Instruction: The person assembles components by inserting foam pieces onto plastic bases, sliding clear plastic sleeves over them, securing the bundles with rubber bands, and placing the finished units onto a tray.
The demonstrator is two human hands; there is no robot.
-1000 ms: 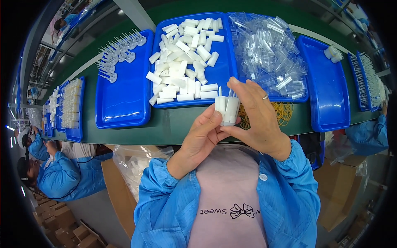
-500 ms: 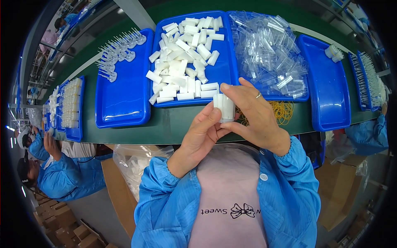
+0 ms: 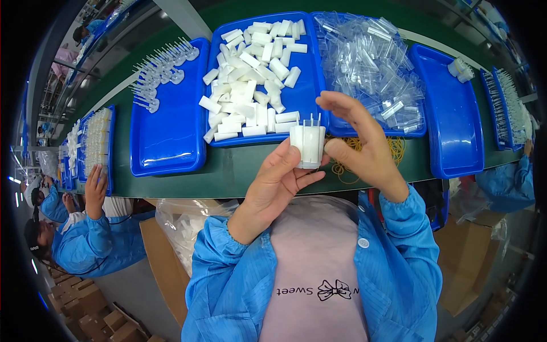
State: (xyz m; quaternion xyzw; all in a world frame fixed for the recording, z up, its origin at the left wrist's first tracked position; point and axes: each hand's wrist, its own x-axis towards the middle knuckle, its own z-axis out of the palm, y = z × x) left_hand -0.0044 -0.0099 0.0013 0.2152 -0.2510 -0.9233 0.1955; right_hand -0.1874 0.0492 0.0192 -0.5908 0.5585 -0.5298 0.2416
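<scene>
Holding a small cluster of white plastic tubes [image 3: 307,146] at frame centre, above the green tabletop [image 3: 239,171]: left hand [image 3: 277,185] closing its grip around the bundle from below, right hand [image 3: 359,145] pinching its right side with fingers spread. Judging early going, with the middle blue tray [image 3: 268,74] still heaped with loose white caps [image 3: 250,91], clear sleeves [image 3: 370,62] piled upper right.

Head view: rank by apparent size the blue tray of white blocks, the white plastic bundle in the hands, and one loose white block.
1. Blue tray of white blocks
2. White plastic bundle, though nearer the camera
3. Loose white block
</scene>
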